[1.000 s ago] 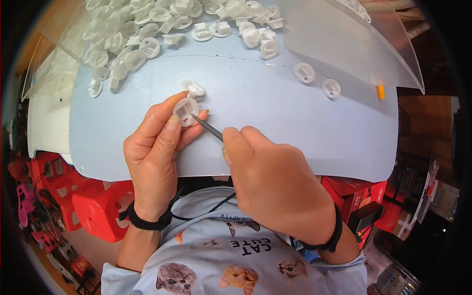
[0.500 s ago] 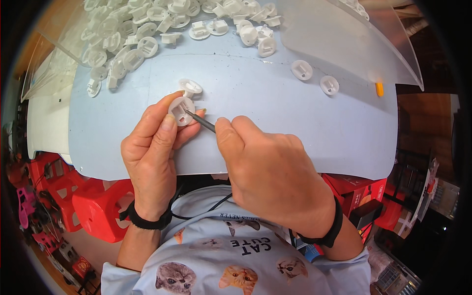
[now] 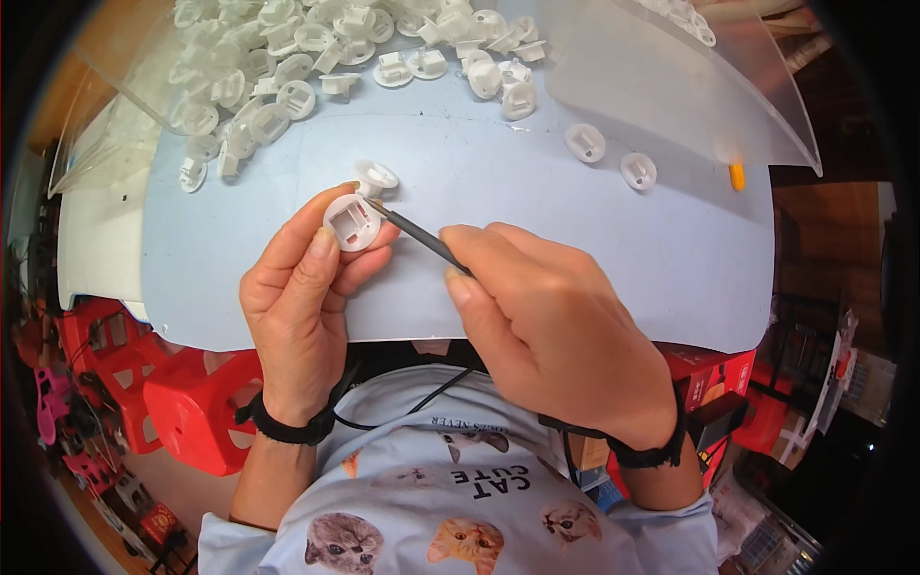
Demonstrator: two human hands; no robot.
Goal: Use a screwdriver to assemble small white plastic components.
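Note:
Between the thumb and fingers of my left hand (image 3: 302, 283) is a round white plastic part (image 3: 337, 209) with a square recess and small slots. My right hand (image 3: 556, 321) grips a slim dark grey pen-shaped tool (image 3: 426, 240). Its tip reaches the upper right rim of the held part; whether it touches is too fine to tell. Just beyond the fingertips lies another white round part (image 3: 379, 174) on the table, partly hidden by the held one.
A large heap of similar white parts (image 3: 297, 100) covers the back left of the pale blue table (image 3: 498, 182). Two single parts (image 3: 586, 143) and a small orange piece (image 3: 736, 174) lie at the right. Clear plastic sheets (image 3: 671, 96) flank the table. Red stools (image 3: 196, 407) stand below left.
The tool's tip has moved from inside the held part's recess to its upper right rim. My right hand has shifted right and turned. The held part is tilted differently.

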